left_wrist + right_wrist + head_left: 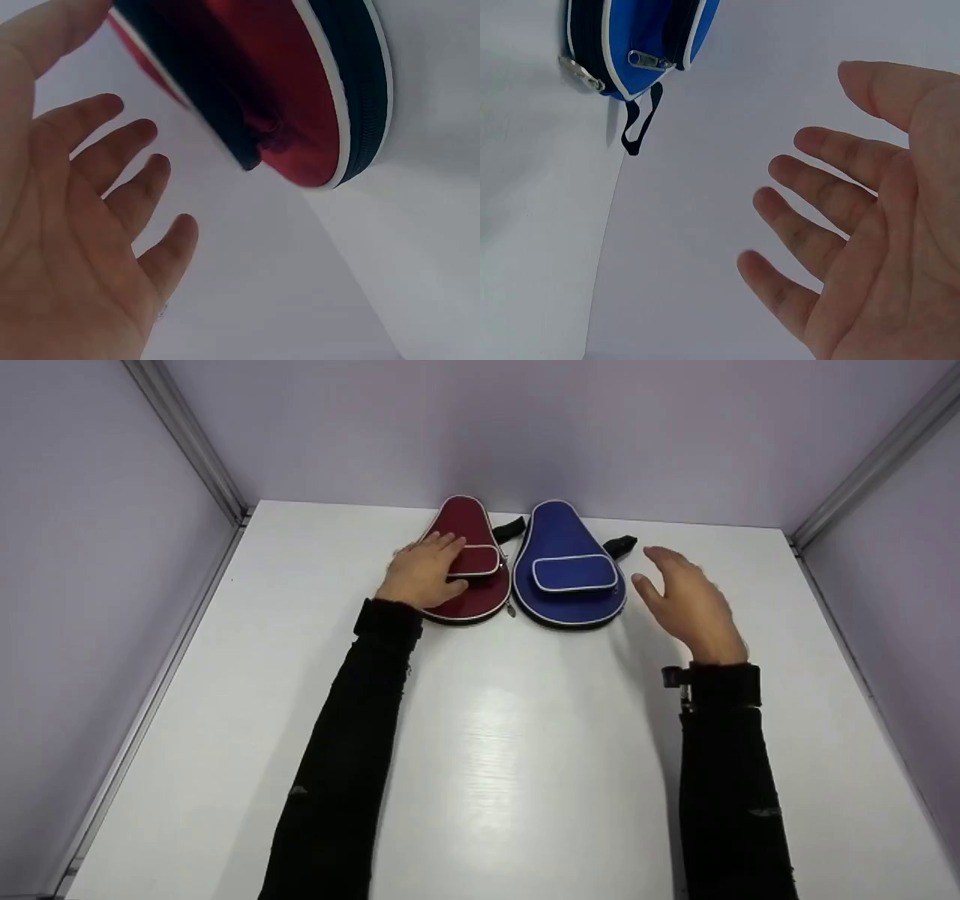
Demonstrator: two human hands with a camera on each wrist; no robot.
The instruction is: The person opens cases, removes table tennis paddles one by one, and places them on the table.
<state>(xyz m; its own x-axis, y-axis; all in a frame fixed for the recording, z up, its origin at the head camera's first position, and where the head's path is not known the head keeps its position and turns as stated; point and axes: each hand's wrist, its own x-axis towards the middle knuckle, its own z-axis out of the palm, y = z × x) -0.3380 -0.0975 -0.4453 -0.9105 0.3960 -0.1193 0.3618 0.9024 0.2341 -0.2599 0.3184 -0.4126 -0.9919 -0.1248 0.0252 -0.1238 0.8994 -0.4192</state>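
Observation:
Two paddle-shaped zip cases lie side by side at the back of the table, narrow ends toward the wall. The red case (476, 598) has white piping and a front pocket; my left hand (422, 572) is over its left side, hiding part of it. In the left wrist view the fingers of that hand (82, 210) are spread and hold nothing; whether they touch the case I cannot tell. Right of the blue case (559, 536), my right hand (691, 604) hovers apart from it, fingers loosely extended. The right wrist view shows the blue case's zip pull (581, 73).
A black strap (510, 530) sticks out beside the red case, another black strap (621, 546) beside the blue one. The white table (487, 780) is enclosed by a pale back wall (495, 427) and side walls with metal corner posts (191, 435).

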